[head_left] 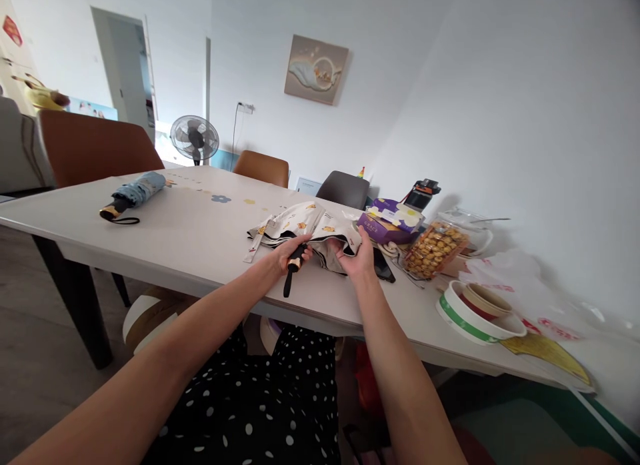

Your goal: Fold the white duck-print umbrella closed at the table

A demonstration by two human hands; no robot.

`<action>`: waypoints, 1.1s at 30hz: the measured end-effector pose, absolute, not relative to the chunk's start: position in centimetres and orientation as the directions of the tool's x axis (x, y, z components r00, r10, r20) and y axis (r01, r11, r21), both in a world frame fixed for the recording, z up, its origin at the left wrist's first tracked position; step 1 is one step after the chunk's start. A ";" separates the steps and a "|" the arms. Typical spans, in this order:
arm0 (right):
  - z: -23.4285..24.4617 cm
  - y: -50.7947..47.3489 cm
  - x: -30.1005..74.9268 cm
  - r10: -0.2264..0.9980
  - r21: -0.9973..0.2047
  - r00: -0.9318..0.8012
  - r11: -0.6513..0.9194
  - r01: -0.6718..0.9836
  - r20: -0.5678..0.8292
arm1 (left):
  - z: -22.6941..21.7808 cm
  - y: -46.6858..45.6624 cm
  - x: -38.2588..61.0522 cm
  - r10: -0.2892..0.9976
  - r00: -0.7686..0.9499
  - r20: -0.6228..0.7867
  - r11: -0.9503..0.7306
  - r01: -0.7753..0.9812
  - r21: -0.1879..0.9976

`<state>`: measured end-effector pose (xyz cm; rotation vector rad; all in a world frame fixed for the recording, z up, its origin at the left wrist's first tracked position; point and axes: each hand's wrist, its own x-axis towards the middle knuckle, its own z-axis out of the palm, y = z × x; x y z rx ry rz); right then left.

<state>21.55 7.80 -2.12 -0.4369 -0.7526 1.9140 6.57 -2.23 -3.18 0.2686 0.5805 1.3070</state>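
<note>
A white folding umbrella point(295, 220) with small orange cartoon prints and a dark underside lies loosely bunched on the table, its folds spread. My left hand point(294, 250) is wrapped round its black handle, which has a gold-coloured band and a dark wrist strap hanging over the table edge. With my right hand point(359, 253) I pinch a fold of the canopy on the right side, thumb inside the cloth. The printed closing strap hangs loose at the left of the canopy. A second umbrella point(143, 188), light blue and furled, rests at the far left of the table.
On the right stand a purple box point(387, 225), a clear jar of round brown snacks point(435, 248), paper bowls point(477, 312) and plastic bags point(525, 278). A black phone point(384, 266) lies beside my right hand. Chairs point(263, 167) and a fan point(195, 137) stand beyond the table point(200, 242).
</note>
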 end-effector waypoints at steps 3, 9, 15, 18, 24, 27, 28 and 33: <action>-2.0 7.6 21.6 0.907 -0.640 -0.417 -0.285 -0.714 0.062 | -3.3 -2.1 6.5 0.959 0.149 -0.240 0.253 -0.829 0.499; -2.3 7.8 21.2 0.927 -0.703 -0.369 -0.305 -0.642 -0.065 | -3.5 -2.0 6.4 0.956 0.153 -0.250 0.263 -0.825 0.500; -2.2 8.4 21.6 0.945 -0.725 -0.298 -0.301 -0.619 -0.138 | -3.6 -1.9 6.4 0.952 0.157 -0.264 0.279 -0.803 0.527; -2.0 8.6 21.9 0.963 -0.676 -0.267 -0.219 -0.703 -0.034 | -3.7 -1.9 6.4 0.949 0.166 -0.268 0.290 -0.795 0.533; -2.1 7.5 21.5 0.893 -0.742 -0.447 -0.271 -0.613 0.044 | -3.6 -1.9 6.5 0.946 0.170 -0.276 0.295 -0.807 0.511; -2.1 7.1 21.1 0.865 -0.813 -0.501 -0.272 -0.515 0.028 | -3.5 -2.0 6.6 0.951 0.157 -0.267 0.277 -0.816 0.507; -2.1 7.2 21.0 0.883 -0.818 -0.469 -0.253 -0.517 0.023 | -3.4 -2.1 6.6 0.951 0.158 -0.267 0.278 -0.814 0.510; -2.0 7.8 21.2 0.972 -0.747 -0.233 -0.156 -0.646 -0.001 | -3.3 -2.1 6.6 0.943 0.145 -0.301 0.294 -0.786 0.543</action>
